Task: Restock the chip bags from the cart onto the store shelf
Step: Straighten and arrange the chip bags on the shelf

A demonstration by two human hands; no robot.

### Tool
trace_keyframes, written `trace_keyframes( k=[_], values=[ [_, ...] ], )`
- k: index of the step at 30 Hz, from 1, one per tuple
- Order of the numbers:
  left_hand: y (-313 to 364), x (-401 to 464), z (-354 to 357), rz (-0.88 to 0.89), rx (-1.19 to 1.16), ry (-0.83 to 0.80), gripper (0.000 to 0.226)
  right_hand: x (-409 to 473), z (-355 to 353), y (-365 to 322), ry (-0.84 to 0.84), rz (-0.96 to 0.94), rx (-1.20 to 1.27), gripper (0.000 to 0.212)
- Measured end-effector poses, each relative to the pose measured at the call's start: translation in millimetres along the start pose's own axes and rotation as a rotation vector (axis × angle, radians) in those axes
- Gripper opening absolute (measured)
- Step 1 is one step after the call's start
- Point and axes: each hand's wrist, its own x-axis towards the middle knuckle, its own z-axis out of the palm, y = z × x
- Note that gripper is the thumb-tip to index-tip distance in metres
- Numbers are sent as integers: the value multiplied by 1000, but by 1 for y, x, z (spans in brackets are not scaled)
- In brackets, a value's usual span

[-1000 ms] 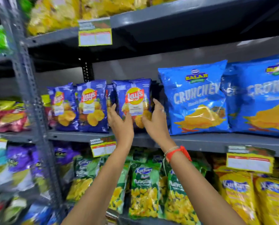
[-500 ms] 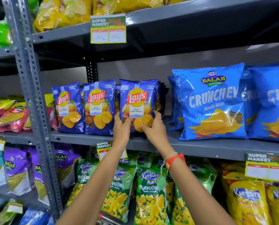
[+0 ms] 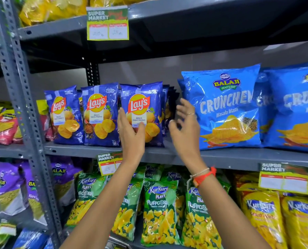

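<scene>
The front Lay's bag point(image 3: 143, 112) stands upright at the front edge of the grey shelf point(image 3: 221, 156), third in a row of blue Lay's bags, with the Balaji Crunchex bag point(image 3: 223, 106) to its right. The left hand point(image 3: 131, 133) rests flat against its lower left, fingers extended. The right hand point(image 3: 185, 128) hangs apart beside it, fingers spread, holding nothing.

Shelf: grey metal middle shelf point(image 3: 239, 157), perforated upright post point(image 3: 24, 105) at left.
Left-centre: three blue Lay's bags point(image 3: 99, 114) upright in a row, more stacked behind.
Right: two large blue Balaji Crunchex bags point(image 3: 225, 108) standing, just beside the Lay's.
Front edge: price tags point(image 3: 286, 178) clipped on.
</scene>
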Motion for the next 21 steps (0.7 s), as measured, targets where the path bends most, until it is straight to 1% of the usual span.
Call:
trace_keyframes(
  k=[2,4,5,7,8,9,11,12,14,15,17,20,21],
  values=[
    [14,-6,10,119,-23,25,61,7,-29,-8,151,-56,35,49],
    [26,-11,26,197,-94,-14,54,15,-58,-5,325,-123,-29,45],
    [32,-15,36,203,-156,-60,51,19,-74,-1,401,-134,-93,45],
    [44,-24,57,119,-297,-176,51,26,-103,13,482,-76,-260,50],
    [45,-28,68,51,-348,-244,52,29,-115,21,468,-27,-348,55],
    [48,-34,80,-17,-383,-315,55,31,-129,29,415,16,-447,64],
    [48,-42,98,-152,-438,-412,63,34,-143,46,225,116,-578,85],
    [49,-47,106,-200,-478,-446,67,35,-149,53,135,182,-585,95],
    [53,-57,116,-237,-521,-490,68,36,-159,61,20,317,-495,110],
    [54,-61,120,-238,-528,-496,68,36,-162,62,-7,364,-449,114],
    [57,-65,125,-248,-561,-487,69,35,-166,62,-33,386,-419,111],
    [59,-60,127,-234,-543,-451,64,32,-165,57,-36,368,-483,102],
    [59,-57,127,-237,-526,-437,62,30,-163,55,-37,366,-514,103]
  ],
)
